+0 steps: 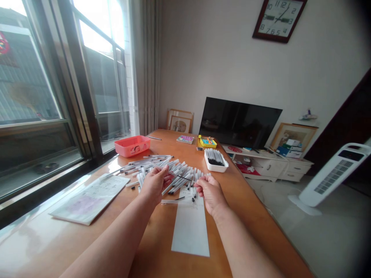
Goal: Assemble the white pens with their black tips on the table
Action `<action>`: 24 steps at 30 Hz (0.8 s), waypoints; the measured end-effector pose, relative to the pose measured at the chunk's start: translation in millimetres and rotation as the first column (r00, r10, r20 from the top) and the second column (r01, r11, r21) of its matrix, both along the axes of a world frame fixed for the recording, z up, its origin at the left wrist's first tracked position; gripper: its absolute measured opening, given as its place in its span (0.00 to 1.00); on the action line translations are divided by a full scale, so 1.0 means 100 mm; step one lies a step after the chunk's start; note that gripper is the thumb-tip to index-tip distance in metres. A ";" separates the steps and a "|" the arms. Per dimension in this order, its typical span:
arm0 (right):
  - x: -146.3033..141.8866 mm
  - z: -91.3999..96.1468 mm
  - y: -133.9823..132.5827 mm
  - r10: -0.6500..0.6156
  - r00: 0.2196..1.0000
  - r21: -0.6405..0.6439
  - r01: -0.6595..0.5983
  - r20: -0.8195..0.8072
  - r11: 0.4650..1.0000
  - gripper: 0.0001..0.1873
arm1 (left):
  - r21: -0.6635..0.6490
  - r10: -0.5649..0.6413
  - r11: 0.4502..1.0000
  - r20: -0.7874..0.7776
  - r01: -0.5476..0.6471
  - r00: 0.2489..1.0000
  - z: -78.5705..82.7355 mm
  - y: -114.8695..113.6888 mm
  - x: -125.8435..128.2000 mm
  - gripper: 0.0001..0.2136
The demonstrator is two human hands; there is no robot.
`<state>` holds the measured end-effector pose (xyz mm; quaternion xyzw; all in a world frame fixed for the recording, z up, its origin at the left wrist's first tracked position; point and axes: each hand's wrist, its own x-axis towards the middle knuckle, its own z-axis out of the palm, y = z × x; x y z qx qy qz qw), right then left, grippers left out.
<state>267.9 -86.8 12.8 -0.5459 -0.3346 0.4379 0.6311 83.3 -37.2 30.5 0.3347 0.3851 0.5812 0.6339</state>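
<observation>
One wooden surface (249, 216) carries everything, and we place things by the pile of white pens (174, 173) at its middle. Left of the pile lies a printed sheet (89, 199). On the near side of the pile is a white paper strip (189, 227). Beyond the pile sit a pink tray (132, 146) to the left and a white tray (216, 160) of pens to the right. Our left hand (155, 183) is at the pile's near edge, its grip clamped on a thin dark refill (182, 177) slanting over the pile. Our right hand (210, 191) is at the pile's near right corner, grip drawn together, perhaps on a pen; the view is too blurred to tell.
</observation>
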 end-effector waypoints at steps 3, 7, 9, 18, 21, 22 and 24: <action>0.04 -0.06 0.03 -0.010 0.991 -0.030 0.014 0.132 0.999 0.09 | 0.100 0.113 0.989 -0.082 -0.104 0.990 0.03 0.04 -0.08 0.17; 0.06 -0.18 0.08 0.017 0.958 -0.041 -0.006 0.285 0.999 0.08 | 0.238 0.201 0.961 -0.242 -0.143 0.949 0.06 0.05 -0.14 0.17; 0.05 -0.23 0.11 0.050 0.939 -0.045 -0.036 0.342 0.998 0.08 | 0.290 0.184 0.954 -0.351 -0.080 0.918 0.04 0.03 -0.13 0.17; 0.06 -0.22 0.11 0.093 0.921 -0.029 -0.088 0.379 0.996 0.15 | 0.328 0.176 0.866 -0.906 0.377 0.385 -0.15 -0.02 -0.02 0.13; 0.11 -0.19 0.11 0.012 0.914 0.010 -0.018 0.405 1.000 0.13 | 0.287 0.207 0.829 -0.955 0.481 0.214 -0.15 -0.04 -0.02 0.12; 0.13 -0.18 0.10 -0.010 0.914 0.015 0.004 0.405 1.000 0.13 | 0.268 0.207 0.822 -0.963 0.502 0.176 -0.14 -0.04 -0.02 0.11; 0.15 -0.14 0.10 -0.041 0.915 0.019 0.036 0.402 0.999 0.12 | 0.236 0.212 0.814 -0.971 0.531 0.107 -0.13 -0.06 -0.02 0.11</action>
